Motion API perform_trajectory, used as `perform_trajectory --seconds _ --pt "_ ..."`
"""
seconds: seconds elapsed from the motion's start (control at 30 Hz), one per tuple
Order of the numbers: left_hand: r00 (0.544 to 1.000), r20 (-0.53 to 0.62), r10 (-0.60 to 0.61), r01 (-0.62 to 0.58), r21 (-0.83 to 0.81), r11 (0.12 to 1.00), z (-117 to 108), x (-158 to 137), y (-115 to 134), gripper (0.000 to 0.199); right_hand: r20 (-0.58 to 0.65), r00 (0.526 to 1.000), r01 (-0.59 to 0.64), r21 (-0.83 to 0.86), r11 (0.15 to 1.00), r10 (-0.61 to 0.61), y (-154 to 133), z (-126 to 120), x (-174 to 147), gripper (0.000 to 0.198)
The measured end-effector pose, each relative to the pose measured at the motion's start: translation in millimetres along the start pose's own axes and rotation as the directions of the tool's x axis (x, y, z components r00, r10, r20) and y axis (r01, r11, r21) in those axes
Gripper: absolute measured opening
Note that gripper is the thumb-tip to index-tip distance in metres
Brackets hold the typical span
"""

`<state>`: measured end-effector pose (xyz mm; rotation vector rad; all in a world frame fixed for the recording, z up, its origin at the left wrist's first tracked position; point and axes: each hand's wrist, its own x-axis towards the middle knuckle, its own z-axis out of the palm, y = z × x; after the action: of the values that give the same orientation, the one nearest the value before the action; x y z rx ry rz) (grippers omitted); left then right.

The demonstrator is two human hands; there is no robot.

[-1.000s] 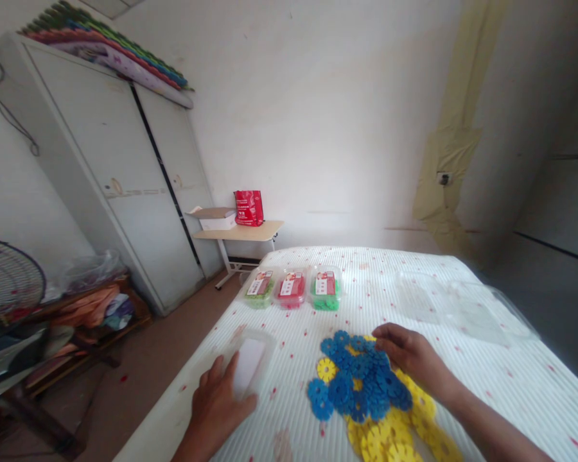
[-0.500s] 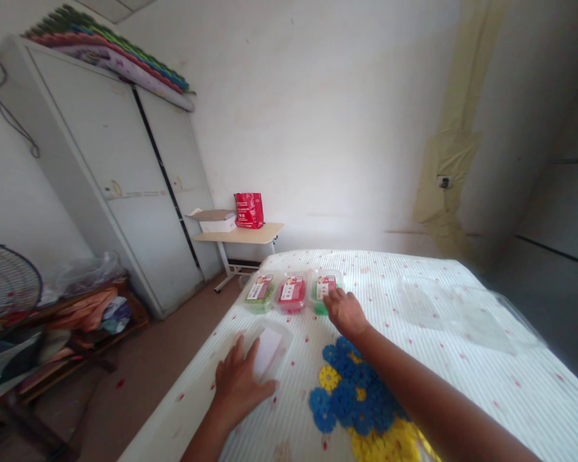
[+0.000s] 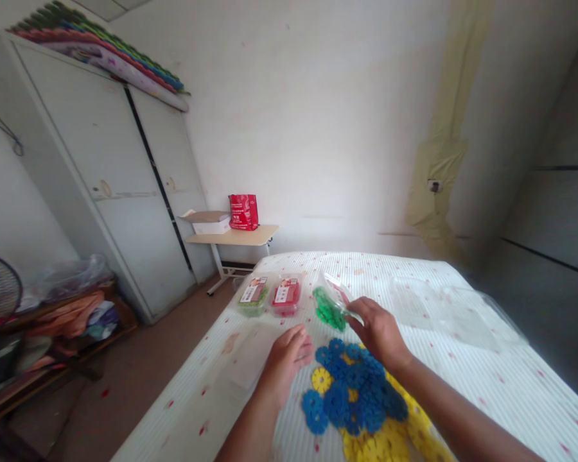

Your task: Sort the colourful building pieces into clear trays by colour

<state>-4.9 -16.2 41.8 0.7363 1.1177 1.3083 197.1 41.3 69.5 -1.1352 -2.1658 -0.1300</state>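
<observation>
Right fingers (image 3: 362, 307) hold the tilted green-filled box (image 3: 331, 304) by its right side.

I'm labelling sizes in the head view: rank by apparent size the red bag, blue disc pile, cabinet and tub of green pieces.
1. Cabinet
2. Blue disc pile
3. Tub of green pieces, gripped by the right hand
4. Red bag

There were two hands (image 3: 378, 328), three boxes with stickers (image 3: 286, 295), one pile of flower shapes (image 3: 337, 403) and one red bag (image 3: 243, 213).
</observation>
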Motion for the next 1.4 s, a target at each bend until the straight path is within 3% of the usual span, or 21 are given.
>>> perform_trajectory --seconds 0.1,0.2,0.33,0.47,0.73,0.9,1.13,1.27,1.4 --pt "0.972 0.193 -0.136 0.18 -0.236 0.955 30.9 0.6 -3.3 0.055 -0.07 0.997 -0.011 0.224 0.974 0.028 -9.3 -13.1 -30.2 0.009" --pt "0.925 0.359 -0.12 0.269 -0.399 0.877 54.9 -4.2 -7.1 0.053 -0.08 0.994 -0.042 0.327 0.944 0.072 -21.5 -21.0 -56.2 0.006" --pt "0.957 0.281 -0.074 0.201 -0.459 0.866 66.4 -11.6 -19.9 0.043 0.028 0.99 -0.141 0.376 0.916 0.141 -31.5 -33.2 -77.7 0.013" --pt "0.964 0.258 0.062 0.048 -0.401 0.915 65.0 -19.2 -29.3 0.056 0.095 0.973 -0.229 0.389 0.892 0.208 -36.9 -45.1 -86.1 0.015" --pt "0.938 0.317 0.136 -0.039 -0.296 0.955 61.5 -25.9 -26.4 0.062 0.218 0.963 -0.261 0.623 0.738 0.157 -39.5 -53.3 -83.9 0.027" --pt "0.935 0.332 0.123 -0.021 -0.296 0.955 52.6 -20.3 -27.8 0.059 0.247 0.958 -0.282 0.706 0.65 0.148 -31.1 -59.7 -81.3 0.026" --pt "0.934 0.34 0.107 -0.013 -0.268 0.963 38.0 -12.2 -26.3 0.062 0.171 0.898 -0.431 0.525 0.734 0.405 -12.7 -65.1 -81.4 0.015" --pt "0.946 0.293 0.138 -0.09 -0.17 0.981 33.7 -10.6 -25.3 0.062 0.113 0.899 -0.428 0.43 0.795 0.423 2.2 -70.6 -83.0 0.008" --pt "0.925 0.338 0.175 -0.152 -0.095 0.984 34.2 -13.6 -21.2 0.064 0.094 0.889 -0.445 0.413 0.795 0.448 14.8 -76.1 -84.5 0.007"
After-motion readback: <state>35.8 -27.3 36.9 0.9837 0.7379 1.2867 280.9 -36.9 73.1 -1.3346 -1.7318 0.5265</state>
